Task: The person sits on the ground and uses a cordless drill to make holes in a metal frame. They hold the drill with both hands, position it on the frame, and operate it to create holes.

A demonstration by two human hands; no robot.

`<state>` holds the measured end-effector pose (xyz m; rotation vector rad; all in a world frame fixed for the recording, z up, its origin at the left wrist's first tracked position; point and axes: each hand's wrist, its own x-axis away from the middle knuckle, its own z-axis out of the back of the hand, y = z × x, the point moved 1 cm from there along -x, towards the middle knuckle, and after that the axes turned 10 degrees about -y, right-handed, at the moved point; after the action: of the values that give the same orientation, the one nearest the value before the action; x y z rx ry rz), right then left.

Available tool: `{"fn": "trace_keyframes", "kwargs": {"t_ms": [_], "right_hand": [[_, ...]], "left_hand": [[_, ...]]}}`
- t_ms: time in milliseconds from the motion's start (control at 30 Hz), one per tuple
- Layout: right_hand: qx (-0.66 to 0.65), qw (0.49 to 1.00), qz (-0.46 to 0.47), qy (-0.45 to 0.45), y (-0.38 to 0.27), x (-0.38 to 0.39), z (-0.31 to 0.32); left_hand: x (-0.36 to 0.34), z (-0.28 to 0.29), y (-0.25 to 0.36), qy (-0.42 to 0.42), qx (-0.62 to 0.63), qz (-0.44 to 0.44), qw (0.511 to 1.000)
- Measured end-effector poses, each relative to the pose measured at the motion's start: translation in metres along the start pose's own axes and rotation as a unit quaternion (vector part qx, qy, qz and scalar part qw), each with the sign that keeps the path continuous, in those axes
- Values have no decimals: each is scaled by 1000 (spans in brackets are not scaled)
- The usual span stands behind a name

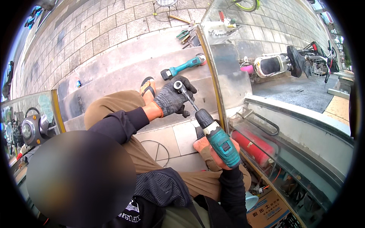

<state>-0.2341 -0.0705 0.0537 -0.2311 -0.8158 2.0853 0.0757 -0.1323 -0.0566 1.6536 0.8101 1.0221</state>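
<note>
My left hand (174, 97), in a grey knitted glove with dark fingers, holds a small round metal fitting (178, 85) with a hole through it. A long metal bit (191, 100) runs from the chuck of a teal and black cordless drill (220, 142) up to that fitting. My bare right hand (230, 155) grips the drill's body from behind, largely hidden under it. A teal angle grinder (182, 67) with a black battery lies on the step above my left hand.
Grey steps (95, 72) lead to paving with pliers (184, 34) and other tools. A glass door (224, 64) stands right, beside a red extinguisher (254, 148). Scooters (273, 66) are outside; another glass panel (45, 102) is left. A wire loop (167, 152) lies on tiles.
</note>
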Motion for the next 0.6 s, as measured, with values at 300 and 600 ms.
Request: {"fn": "trace_keyframes", "kwargs": {"t_ms": [300,600], "right_hand": [[-87,993,80,5,-4,-8,14],[-94,991,89,34,3,-7,12]], "left_hand": [[-3,-7,12,55,-115,19,992],[1,-7,18,57,117,74,989]]}}
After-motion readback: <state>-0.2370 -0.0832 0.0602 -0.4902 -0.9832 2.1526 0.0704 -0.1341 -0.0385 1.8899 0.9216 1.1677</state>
